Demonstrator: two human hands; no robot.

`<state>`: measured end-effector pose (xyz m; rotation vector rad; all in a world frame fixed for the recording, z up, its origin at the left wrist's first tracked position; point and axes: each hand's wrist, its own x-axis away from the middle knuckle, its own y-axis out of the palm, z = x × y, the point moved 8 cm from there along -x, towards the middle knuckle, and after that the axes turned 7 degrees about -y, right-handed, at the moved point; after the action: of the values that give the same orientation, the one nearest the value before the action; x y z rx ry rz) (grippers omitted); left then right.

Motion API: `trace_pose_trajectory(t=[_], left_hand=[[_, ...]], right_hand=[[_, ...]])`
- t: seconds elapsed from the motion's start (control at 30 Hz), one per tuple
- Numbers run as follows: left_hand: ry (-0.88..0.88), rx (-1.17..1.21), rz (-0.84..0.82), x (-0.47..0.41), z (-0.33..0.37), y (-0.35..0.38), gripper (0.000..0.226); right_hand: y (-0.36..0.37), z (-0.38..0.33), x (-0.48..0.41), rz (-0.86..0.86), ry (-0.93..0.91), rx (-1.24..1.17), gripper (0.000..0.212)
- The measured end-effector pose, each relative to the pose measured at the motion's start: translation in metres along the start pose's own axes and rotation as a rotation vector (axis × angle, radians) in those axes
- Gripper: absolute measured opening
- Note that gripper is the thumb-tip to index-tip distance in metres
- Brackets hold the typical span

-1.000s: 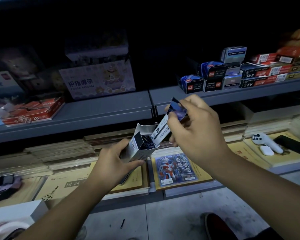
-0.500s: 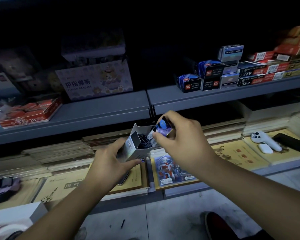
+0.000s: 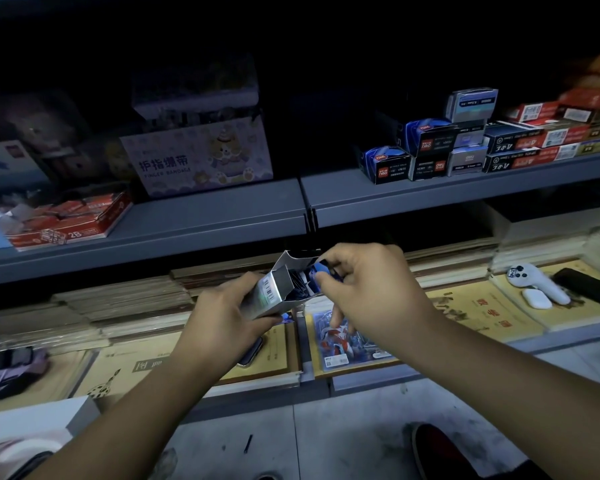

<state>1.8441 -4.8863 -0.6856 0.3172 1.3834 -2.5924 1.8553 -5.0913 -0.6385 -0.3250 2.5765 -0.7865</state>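
My left hand point(image 3: 222, 320) grips a small silver carton point(image 3: 274, 292) with a barcode on its side, tilted with its open top flaps toward the right. My right hand point(image 3: 368, 292) pinches a small blue packet point(image 3: 317, 273) at the carton's mouth, with most of the packet down inside among dark packets. Both hands are held above the lower shelf, in front of the grey upper shelf point(image 3: 222, 216).
Stacked small boxes point(image 3: 430, 150) fill the upper shelf's right; a finger-bandage display box point(image 3: 201, 157) and red 2B boxes point(image 3: 73, 220) are at left. Below lie yellow notebooks point(image 3: 471, 306), a card pack point(image 3: 347, 344), a phone point(image 3: 253, 351), a white controller point(image 3: 534, 278).
My right hand has come down from above the carton and pushed the blue packet into its open top. The left hand has kept the carton nearly still.
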Motion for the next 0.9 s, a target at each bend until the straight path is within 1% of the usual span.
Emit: trace_pose_trajectory(t=[0.1, 0.17, 0.23, 0.33, 0.43, 0.63, 0.8, 0.9], left_hand=[[0.021, -0.020, -0.014, 0.001, 0.003, 0.003, 0.039], [0.024, -0.035, -0.014, 0.001, 0.005, 0.004, 0.037], [0.030, -0.045, -0.006, 0.000, 0.006, 0.004, 0.035], [0.042, -0.062, 0.012, -0.001, 0.006, 0.002, 0.040], [0.065, -0.044, 0.009, 0.000, 0.010, 0.002, 0.044], [0.073, 0.004, 0.018, 0.003, 0.016, 0.001, 0.044], [0.084, 0.039, 0.048, 0.006, 0.030, -0.003, 0.049], [0.100, 0.017, 0.060, 0.006, 0.031, -0.005, 0.049]], right_hand=[[0.010, -0.001, 0.001, -0.087, 0.015, 0.026, 0.013], [0.016, 0.001, 0.003, -0.135, 0.052, -0.003, 0.019], [0.021, 0.003, 0.006, -0.157, 0.105, -0.083, 0.030], [0.027, 0.004, 0.009, -0.192, 0.188, -0.244, 0.045], [0.036, 0.002, 0.012, -0.278, 0.260, -0.428, 0.041], [0.045, 0.002, 0.016, -0.417, 0.292, -0.557, 0.047], [0.049, -0.005, 0.019, -0.507, 0.252, -0.532, 0.046], [0.052, -0.006, 0.020, -0.536, 0.253, -0.523, 0.045]])
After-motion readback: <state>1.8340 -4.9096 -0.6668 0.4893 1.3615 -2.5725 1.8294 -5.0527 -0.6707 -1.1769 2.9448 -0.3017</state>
